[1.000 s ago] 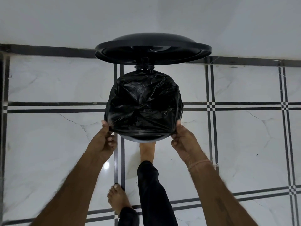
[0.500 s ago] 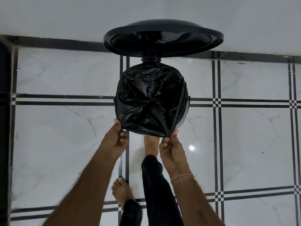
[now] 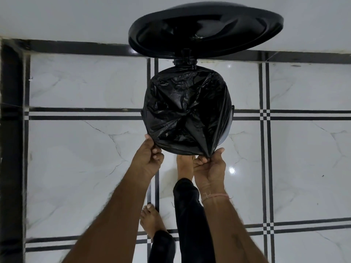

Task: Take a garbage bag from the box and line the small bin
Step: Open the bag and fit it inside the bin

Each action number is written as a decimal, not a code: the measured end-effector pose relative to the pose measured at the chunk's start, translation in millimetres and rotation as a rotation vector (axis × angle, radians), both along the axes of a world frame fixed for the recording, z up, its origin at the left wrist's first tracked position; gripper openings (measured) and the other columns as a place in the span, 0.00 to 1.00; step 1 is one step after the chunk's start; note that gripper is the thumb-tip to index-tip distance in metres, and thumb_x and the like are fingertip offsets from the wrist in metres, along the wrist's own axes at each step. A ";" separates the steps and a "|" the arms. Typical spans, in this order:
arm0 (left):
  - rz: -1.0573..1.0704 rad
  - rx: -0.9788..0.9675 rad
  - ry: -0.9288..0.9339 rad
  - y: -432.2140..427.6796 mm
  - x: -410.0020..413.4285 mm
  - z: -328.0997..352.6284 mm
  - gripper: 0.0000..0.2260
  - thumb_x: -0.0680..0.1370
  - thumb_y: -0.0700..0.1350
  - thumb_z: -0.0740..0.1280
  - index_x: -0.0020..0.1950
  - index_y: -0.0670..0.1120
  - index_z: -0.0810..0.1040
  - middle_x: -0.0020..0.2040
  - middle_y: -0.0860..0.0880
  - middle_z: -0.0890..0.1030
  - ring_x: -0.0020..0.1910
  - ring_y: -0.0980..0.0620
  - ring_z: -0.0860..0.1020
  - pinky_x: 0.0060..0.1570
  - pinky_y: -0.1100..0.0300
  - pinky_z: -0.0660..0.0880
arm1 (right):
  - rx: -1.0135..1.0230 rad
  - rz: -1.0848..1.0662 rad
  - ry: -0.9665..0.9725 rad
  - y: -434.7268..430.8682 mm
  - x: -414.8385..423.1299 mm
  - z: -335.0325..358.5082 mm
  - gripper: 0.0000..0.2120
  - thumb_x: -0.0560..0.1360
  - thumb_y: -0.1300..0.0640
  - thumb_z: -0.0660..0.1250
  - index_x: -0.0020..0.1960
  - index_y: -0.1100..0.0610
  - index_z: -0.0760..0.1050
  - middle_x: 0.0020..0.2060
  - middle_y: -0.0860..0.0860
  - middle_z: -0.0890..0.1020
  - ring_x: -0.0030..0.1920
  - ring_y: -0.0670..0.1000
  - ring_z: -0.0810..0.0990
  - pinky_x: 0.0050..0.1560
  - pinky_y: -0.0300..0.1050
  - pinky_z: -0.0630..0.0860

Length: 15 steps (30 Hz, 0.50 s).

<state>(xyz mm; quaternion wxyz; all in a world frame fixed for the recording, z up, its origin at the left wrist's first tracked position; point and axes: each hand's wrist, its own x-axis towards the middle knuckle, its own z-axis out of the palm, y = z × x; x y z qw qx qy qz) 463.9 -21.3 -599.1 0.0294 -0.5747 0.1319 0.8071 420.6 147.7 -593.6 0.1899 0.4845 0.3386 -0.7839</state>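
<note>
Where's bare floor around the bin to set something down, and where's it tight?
Free: the tiles left of the bin, out to the dark strip at the left edge, and the tiles to its right. Tight: in front of the bin, where the left hand, the right hand and both feet crowd the bag.

A glossy black garbage bag (image 3: 187, 112) sits under a black lid (image 3: 206, 28). Around it, the floor (image 3: 79, 154) is white veined marble crossed by black stripes.

Bag (image 3: 187, 111) in bin (image 3: 228, 130), lid (image 3: 206, 28) raised behind, left hand (image 3: 147, 160) and right hand (image 3: 209, 166) at near rim, foot (image 3: 183, 166) between them
</note>
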 end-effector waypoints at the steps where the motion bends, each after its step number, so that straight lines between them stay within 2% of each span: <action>1: -0.008 -0.004 -0.003 -0.3 0.4 -1.0 0.11 0.85 0.52 0.62 0.47 0.48 0.76 0.31 0.56 0.76 0.19 0.60 0.67 0.18 0.69 0.62 | -0.005 -0.005 -0.005 -0.6 -1.6 1.1 0.21 0.84 0.41 0.59 0.41 0.55 0.75 0.26 0.47 0.73 0.22 0.44 0.69 0.27 0.35 0.67; 4: -0.045 -0.029 -0.002 -3.5 1.9 -4.5 0.11 0.85 0.53 0.63 0.46 0.49 0.76 0.32 0.56 0.76 0.20 0.60 0.68 0.19 0.70 0.62 | -0.079 -0.070 -0.034 -7.0 -7.2 9.7 0.22 0.84 0.42 0.60 0.39 0.56 0.75 0.24 0.48 0.72 0.21 0.44 0.68 0.26 0.34 0.70; 7: -0.049 -0.005 0.036 -3.4 3.2 -5.5 0.11 0.85 0.53 0.62 0.47 0.49 0.77 0.37 0.55 0.77 0.22 0.61 0.70 0.20 0.71 0.63 | -0.118 -0.103 -0.069 -10.0 -9.7 11.9 0.22 0.84 0.41 0.60 0.41 0.57 0.75 0.24 0.48 0.72 0.21 0.44 0.68 0.27 0.33 0.70; 10: -0.064 0.016 0.055 -2.7 3.4 -8.8 0.12 0.86 0.51 0.61 0.46 0.48 0.76 0.32 0.55 0.78 0.21 0.60 0.70 0.19 0.71 0.63 | -0.104 -0.109 -0.086 -7.8 -12.0 8.3 0.20 0.83 0.41 0.60 0.44 0.56 0.77 0.27 0.47 0.73 0.23 0.44 0.68 0.28 0.34 0.72; 13: -0.071 0.007 0.039 -2.0 -0.6 -16.3 0.13 0.87 0.46 0.60 0.43 0.47 0.74 0.28 0.55 0.76 0.19 0.60 0.69 0.17 0.70 0.63 | -0.102 -0.100 -0.058 -6.3 -19.6 13.4 0.22 0.84 0.43 0.59 0.39 0.56 0.75 0.23 0.48 0.71 0.20 0.45 0.68 0.25 0.34 0.74; 15: -0.028 -0.028 0.013 -0.1 -2.9 -17.7 0.13 0.87 0.48 0.61 0.43 0.47 0.74 0.29 0.54 0.75 0.20 0.60 0.69 0.18 0.70 0.64 | -0.075 -0.060 -0.030 -1.8 -22.8 13.6 0.23 0.84 0.42 0.60 0.38 0.56 0.75 0.24 0.47 0.71 0.22 0.45 0.70 0.26 0.34 0.75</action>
